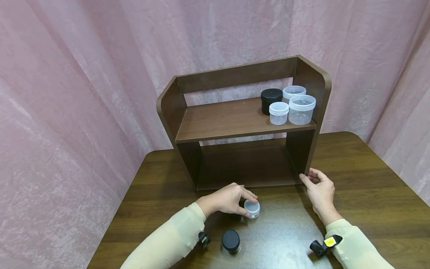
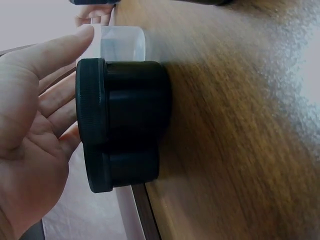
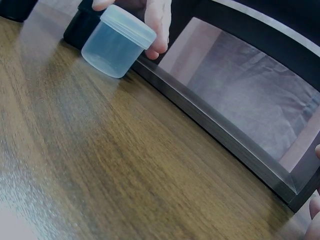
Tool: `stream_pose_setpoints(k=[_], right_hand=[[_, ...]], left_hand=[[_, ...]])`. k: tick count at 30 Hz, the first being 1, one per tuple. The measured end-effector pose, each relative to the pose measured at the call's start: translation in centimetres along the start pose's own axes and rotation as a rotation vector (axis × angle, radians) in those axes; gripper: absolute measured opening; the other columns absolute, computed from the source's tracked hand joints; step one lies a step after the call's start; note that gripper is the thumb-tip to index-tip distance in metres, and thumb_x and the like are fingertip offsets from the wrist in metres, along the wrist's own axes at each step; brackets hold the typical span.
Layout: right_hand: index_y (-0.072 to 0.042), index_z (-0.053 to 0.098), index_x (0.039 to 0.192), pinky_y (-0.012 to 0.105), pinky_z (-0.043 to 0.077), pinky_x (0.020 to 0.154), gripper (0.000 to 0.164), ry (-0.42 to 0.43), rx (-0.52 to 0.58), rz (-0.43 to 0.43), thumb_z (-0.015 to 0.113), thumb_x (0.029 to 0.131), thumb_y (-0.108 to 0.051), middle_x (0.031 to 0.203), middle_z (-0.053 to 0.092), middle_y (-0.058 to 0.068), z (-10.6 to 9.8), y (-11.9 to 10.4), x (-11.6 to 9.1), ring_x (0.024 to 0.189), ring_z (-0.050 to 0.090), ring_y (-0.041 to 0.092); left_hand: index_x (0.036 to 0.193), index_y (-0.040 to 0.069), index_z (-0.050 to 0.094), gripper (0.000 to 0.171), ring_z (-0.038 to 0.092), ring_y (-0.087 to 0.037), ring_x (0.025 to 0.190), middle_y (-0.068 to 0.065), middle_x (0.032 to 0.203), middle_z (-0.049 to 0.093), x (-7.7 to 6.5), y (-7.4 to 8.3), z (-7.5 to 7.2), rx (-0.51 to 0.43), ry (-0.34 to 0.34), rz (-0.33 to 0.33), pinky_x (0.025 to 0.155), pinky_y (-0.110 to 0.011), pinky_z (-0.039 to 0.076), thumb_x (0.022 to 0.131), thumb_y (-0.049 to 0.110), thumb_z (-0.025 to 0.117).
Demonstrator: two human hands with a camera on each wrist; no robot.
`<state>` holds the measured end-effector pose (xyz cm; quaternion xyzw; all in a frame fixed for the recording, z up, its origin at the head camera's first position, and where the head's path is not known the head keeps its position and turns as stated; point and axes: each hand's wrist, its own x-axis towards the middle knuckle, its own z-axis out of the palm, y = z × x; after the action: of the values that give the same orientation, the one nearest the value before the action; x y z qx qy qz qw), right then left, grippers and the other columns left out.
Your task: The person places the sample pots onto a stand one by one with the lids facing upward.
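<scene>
My left hand (image 1: 230, 200) holds a small clear jar (image 1: 252, 209) by its lid, thumb on the near side and fingers on the far side. In the right wrist view this clear jar (image 3: 114, 47) is close over the table, slightly tilted. A black-lidded jar (image 1: 230, 241) stands on the table nearer to me. The left wrist view shows two black jars (image 2: 135, 100) in front of the clear one; the left hand hides most of one in the head view. My right hand (image 1: 320, 192) grips the lower right front corner of the brown wooden shelf (image 1: 248, 186).
On the upper board, at the right, stand a black jar (image 1: 271, 101) and three clear lidded jars (image 1: 301, 110). The shelf stands toward the back of the wooden table (image 1: 366, 194). Behind it hangs a pink curtain (image 1: 215, 33).
</scene>
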<state>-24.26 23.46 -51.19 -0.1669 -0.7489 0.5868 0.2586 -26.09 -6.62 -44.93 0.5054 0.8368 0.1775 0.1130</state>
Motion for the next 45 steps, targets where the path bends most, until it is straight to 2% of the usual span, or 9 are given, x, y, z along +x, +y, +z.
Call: stream_pose_setpoints(k=[2,9,14,19,27,32,38,45], right_hand=[[-0.002,0.066,0.114,0.01,0.043,0.062,0.037,-0.003,0.003,0.004,0.075,0.085,-0.021,0.092,0.061,-0.007,-0.03,0.05,0.02,0.083,0.054,0.002],[-0.002,0.065,0.116,0.01,0.043,0.061,0.038,-0.018,-0.003,0.003,0.075,0.085,-0.021,0.095,0.062,-0.004,-0.07,0.1,0.06,0.081,0.053,0.001],[-0.002,0.066,0.115,0.01,0.043,0.061,0.037,-0.013,-0.004,0.0,0.075,0.085,-0.021,0.094,0.063,-0.004,-0.07,0.1,0.09,0.081,0.053,0.001],[-0.002,0.066,0.114,0.011,0.043,0.062,0.036,-0.005,-0.004,-0.003,0.075,0.085,-0.021,0.092,0.061,-0.006,-0.01,0.18,0.07,0.082,0.054,0.002],[-0.003,0.066,0.113,0.011,0.043,0.062,0.035,-0.006,-0.003,0.003,0.075,0.085,-0.022,0.092,0.061,-0.006,-0.04,0.19,0.08,0.082,0.054,0.003],[-0.003,0.066,0.114,0.01,0.043,0.062,0.036,-0.01,-0.001,0.015,0.075,0.084,-0.022,0.092,0.062,-0.007,-0.09,0.04,0.19,0.081,0.053,0.002],[-0.003,0.066,0.115,0.01,0.042,0.062,0.037,-0.017,-0.006,0.013,0.075,0.085,-0.022,0.095,0.063,-0.004,-0.09,0.05,0.25,0.082,0.053,0.002],[-0.003,0.065,0.115,0.011,0.044,0.061,0.037,-0.019,0.005,0.023,0.075,0.085,-0.022,0.095,0.061,-0.004,-0.1,0.07,0.16,0.084,0.053,0.003]], left_hand=[[0.119,0.017,0.07,0.044,0.054,-0.001,0.116,0.005,0.126,0.063,0.09,0.07,-0.03,0.007,-0.001,0.009,0.112,-0.035,0.029,0.078,0.029,0.081],[0.117,0.017,0.071,0.044,0.054,-0.001,0.117,0.006,0.126,0.063,0.17,0.19,-0.1,0.022,-0.001,0.007,0.111,-0.034,0.029,0.077,0.028,0.082],[0.118,0.018,0.071,0.044,0.052,-0.003,0.119,0.009,0.126,0.062,0.15,0.32,-0.14,0.032,0.003,-0.003,0.108,-0.027,0.033,0.077,0.028,0.083],[0.118,0.018,0.071,0.043,0.053,-0.004,0.119,0.009,0.126,0.062,0.19,0.44,-0.09,0.03,0.003,-0.006,0.098,-0.018,0.04,0.078,0.028,0.082],[0.117,0.016,0.071,0.04,0.054,-0.005,0.118,0.007,0.126,0.062,0.21,0.5,-0.03,0.007,0.022,-0.008,0.095,-0.016,0.042,0.079,0.027,0.08],[0.116,0.013,0.071,0.036,0.055,-0.005,0.117,0.002,0.125,0.064,0.23,0.38,0.02,-0.021,0.066,0.004,0.095,-0.016,0.042,0.083,0.026,0.078],[0.112,0.014,0.073,0.032,0.055,-0.003,0.115,0.005,0.121,0.065,0.21,0.39,-0.18,-0.041,0.148,0.004,0.097,-0.019,0.042,0.085,0.031,0.074],[0.107,0.013,0.075,0.034,0.06,-0.001,0.107,0.008,0.112,0.069,0.18,0.74,-0.48,-0.11,0.253,0.009,0.091,-0.016,0.046,0.082,0.035,0.076]])
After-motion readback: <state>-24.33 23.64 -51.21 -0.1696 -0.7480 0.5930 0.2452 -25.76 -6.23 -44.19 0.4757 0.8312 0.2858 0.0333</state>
